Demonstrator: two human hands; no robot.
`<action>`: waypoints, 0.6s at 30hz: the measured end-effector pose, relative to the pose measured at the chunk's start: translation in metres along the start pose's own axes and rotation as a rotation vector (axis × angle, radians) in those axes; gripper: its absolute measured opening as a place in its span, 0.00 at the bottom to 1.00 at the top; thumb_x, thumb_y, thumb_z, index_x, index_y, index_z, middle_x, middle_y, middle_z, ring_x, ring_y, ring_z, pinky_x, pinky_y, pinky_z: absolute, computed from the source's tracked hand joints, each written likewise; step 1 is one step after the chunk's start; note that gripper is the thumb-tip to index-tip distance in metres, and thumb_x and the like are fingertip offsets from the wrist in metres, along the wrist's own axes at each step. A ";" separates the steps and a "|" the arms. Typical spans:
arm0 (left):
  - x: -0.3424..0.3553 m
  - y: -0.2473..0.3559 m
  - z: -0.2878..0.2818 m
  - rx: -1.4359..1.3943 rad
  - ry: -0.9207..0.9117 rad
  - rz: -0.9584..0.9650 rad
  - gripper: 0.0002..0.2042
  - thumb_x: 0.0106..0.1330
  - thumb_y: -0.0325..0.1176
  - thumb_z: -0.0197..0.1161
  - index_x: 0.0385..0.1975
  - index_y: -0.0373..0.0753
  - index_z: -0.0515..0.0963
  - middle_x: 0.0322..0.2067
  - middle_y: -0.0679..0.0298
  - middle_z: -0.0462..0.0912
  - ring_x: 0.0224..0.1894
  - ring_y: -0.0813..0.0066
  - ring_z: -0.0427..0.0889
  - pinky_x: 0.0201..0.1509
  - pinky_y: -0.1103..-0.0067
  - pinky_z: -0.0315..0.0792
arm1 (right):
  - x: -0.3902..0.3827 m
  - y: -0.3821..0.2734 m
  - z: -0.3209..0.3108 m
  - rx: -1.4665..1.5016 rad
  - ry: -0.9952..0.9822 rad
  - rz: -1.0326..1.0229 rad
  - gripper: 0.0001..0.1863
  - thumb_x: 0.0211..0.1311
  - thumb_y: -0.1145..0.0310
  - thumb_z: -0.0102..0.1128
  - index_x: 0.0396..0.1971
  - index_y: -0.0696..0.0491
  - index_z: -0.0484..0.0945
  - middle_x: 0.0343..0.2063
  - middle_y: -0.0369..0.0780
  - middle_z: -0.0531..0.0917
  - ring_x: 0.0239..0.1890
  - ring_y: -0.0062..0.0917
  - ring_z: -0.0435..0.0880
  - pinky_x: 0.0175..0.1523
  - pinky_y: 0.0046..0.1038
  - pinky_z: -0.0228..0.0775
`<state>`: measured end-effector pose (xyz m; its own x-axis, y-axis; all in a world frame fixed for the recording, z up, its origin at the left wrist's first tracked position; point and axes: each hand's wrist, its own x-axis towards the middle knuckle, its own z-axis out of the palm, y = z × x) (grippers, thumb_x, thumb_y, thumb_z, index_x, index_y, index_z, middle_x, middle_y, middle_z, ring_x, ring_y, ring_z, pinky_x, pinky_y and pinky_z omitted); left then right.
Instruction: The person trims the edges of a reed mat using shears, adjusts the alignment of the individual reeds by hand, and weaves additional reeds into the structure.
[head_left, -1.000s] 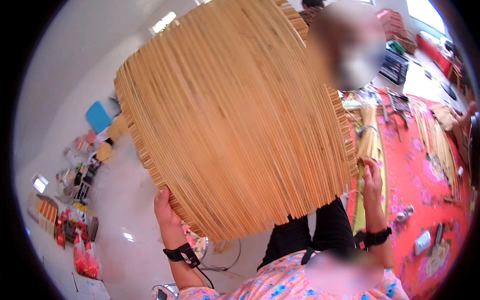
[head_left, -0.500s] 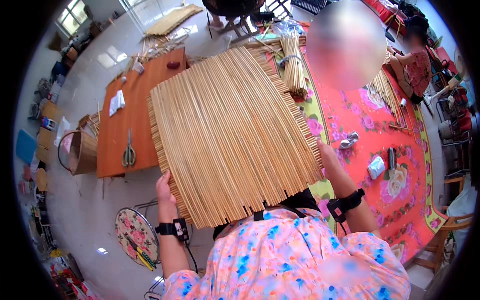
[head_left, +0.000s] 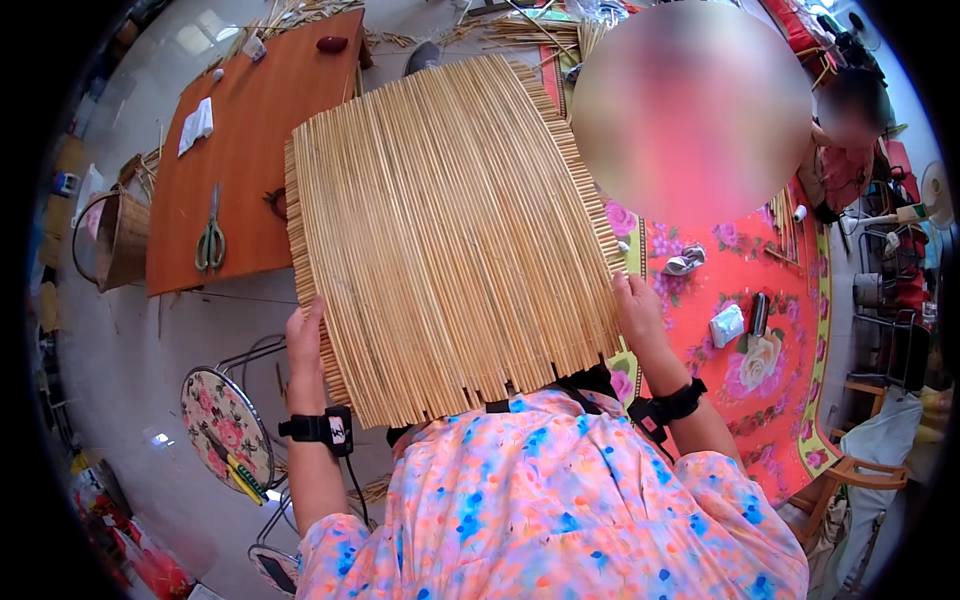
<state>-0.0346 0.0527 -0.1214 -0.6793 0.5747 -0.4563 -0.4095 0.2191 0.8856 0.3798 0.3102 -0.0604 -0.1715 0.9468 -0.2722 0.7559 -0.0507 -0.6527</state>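
I see a large mat of thin straw-coloured reeds (head_left: pixel 445 235) filling the centre of the frame, held up in front of the person's chest so its whole face is open to view. The left hand (head_left: pixel 305 350) grips the mat's lower left edge, at left of centre; the fingers are curled behind the reeds and the thumb lies along the front, so the hand is closed on the edge rather than spread. The right hand (head_left: pixel 640 315) takes the opposite edge at right of centre, fingers pressed flat on the front and the rest wrapped behind. Holding the two side edges this way keeps the loose-looking reeds taut and level, I judge, since the lower ends hang free and uneven just above the floral shirt (head_left: pixel 560 500).

Both wrists carry black straps. In the upper left of the frame an orange-brown table (head_left: pixel 255 130) bears a pair of scissors (head_left: pixel 210 240) and a white folded cloth (head_left: pixel 198 125), well apart from the mat. A woven basket (head_left: pixel 120 240) stands beside the table's left end. At the right, a red flowered tablecloth (head_left: pixel 770 320) holds small objects. At lower left a round flowered stool (head_left: pixel 225 425) has a yellow-handled tool lying on it.
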 end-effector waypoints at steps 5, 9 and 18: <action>-0.005 0.002 0.002 0.101 -0.012 0.022 0.18 0.65 0.38 0.64 0.47 0.31 0.72 0.41 0.61 0.81 0.39 0.75 0.81 0.43 0.79 0.76 | 0.000 0.009 0.013 0.120 0.056 -0.077 0.18 0.64 0.58 0.60 0.28 0.60 0.76 0.18 0.39 0.77 0.21 0.19 0.73 0.29 0.27 0.67; -0.003 0.000 0.001 0.075 0.018 0.019 0.18 0.64 0.37 0.65 0.47 0.31 0.73 0.41 0.61 0.81 0.39 0.75 0.81 0.43 0.79 0.76 | 0.005 0.012 0.015 0.168 -0.016 -0.053 0.17 0.63 0.58 0.61 0.30 0.59 0.77 0.19 0.36 0.77 0.22 0.17 0.73 0.28 0.26 0.67; 0.005 0.000 0.006 0.149 0.003 0.130 0.18 0.64 0.36 0.64 0.46 0.30 0.73 0.39 0.62 0.81 0.37 0.75 0.81 0.41 0.79 0.75 | 0.082 -0.020 -0.021 0.593 -0.598 0.289 0.22 0.58 0.62 0.66 0.49 0.57 0.73 0.36 0.35 0.80 0.35 0.19 0.81 0.38 0.25 0.75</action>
<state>-0.0338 0.0604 -0.1228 -0.7224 0.6035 -0.3376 -0.2241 0.2575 0.9399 0.3637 0.3957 -0.0548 -0.4510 0.5557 -0.6984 0.3976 -0.5755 -0.7147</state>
